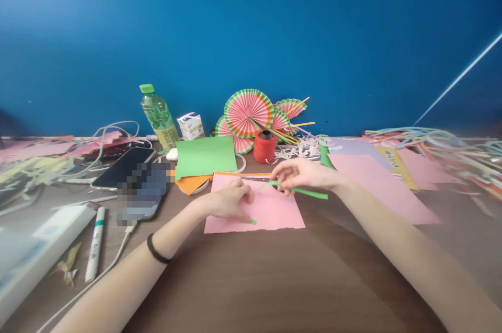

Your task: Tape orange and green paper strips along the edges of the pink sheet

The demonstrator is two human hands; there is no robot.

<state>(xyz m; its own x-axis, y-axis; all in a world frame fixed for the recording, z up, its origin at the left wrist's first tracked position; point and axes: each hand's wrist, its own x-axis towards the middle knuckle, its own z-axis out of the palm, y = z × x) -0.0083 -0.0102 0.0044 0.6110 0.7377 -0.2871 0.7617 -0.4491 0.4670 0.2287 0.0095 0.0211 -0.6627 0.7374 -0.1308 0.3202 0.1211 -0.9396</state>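
Note:
A pink sheet of paper (274, 213) with an uneven near edge lies on the table before me. My left hand (231, 199) rests on its left part, fingers bent and thumb stretched out apart from them. The thumb tip is at a small green paper piece (253, 222) on the sheet. Over the sheet's far right corner, my right hand (296, 173) pinches a thin green paper strip (311, 193) that sticks out to both sides. A narrow metal blade, seemingly of scissors (254, 179), lies close to these fingers; its handle is mostly hidden.
Behind the sheet are green paper (206, 157), orange paper (190, 185), a red thread spool (264, 146) and folded paper fans (249, 113). Leftward are a bottle (159, 118), phones (123, 168), cables and a marker (94, 244). Pink sheets (380, 181) and paper strips (423, 140) lie right.

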